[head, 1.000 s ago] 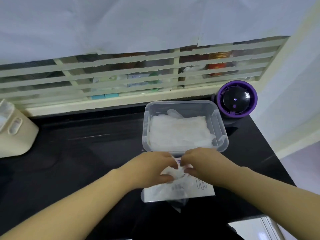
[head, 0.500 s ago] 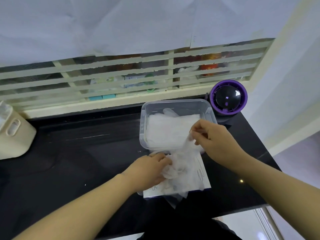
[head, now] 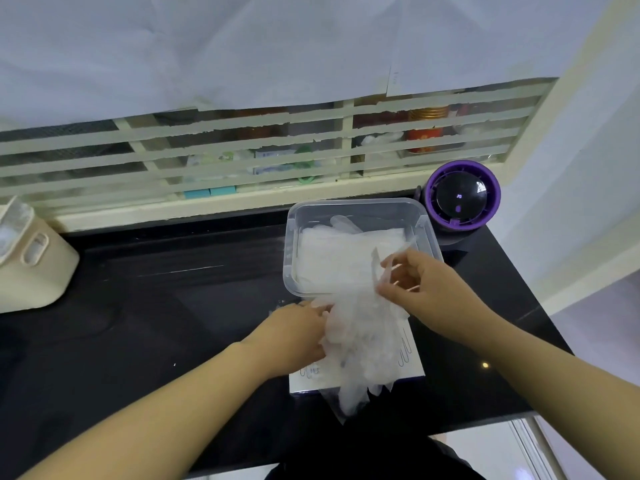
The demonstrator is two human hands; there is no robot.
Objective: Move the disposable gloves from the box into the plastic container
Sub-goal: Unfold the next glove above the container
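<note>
Fingers point(head: 394, 293) of the right hand point(head: 427, 287) are pinched on the upper edge of a bunch of gloves point(head: 363, 344), thumb and forefinger closed on the thin film just over the near wall of the plastic container point(head: 290, 258). The bunch drapes down from that pinch, across the flat box point(head: 414, 365), and its loose ends hang past the front edge of the tabletop point(head: 173, 306). Over on the other side, the left hand point(head: 298, 336) lies against the bunch on the box. Its fingers point(head: 317, 308) vanish behind the cloudy plastic, so whether they clasp it or only press on it is hard to say. The container already holds a flat stack of gloves point(head: 339, 258), so this reads as a carry-over well under way. To do it well, the right hand wants to rise enough that the trailing ends clear the near rim instead of dragging over it. The left should pin the box, not the film, or the light box may ride along. Then the bunch needs lowering onto the stack and flattening. This film looks clingy, so opening the pinch slowly should stop a glove lifting back out.
</note>
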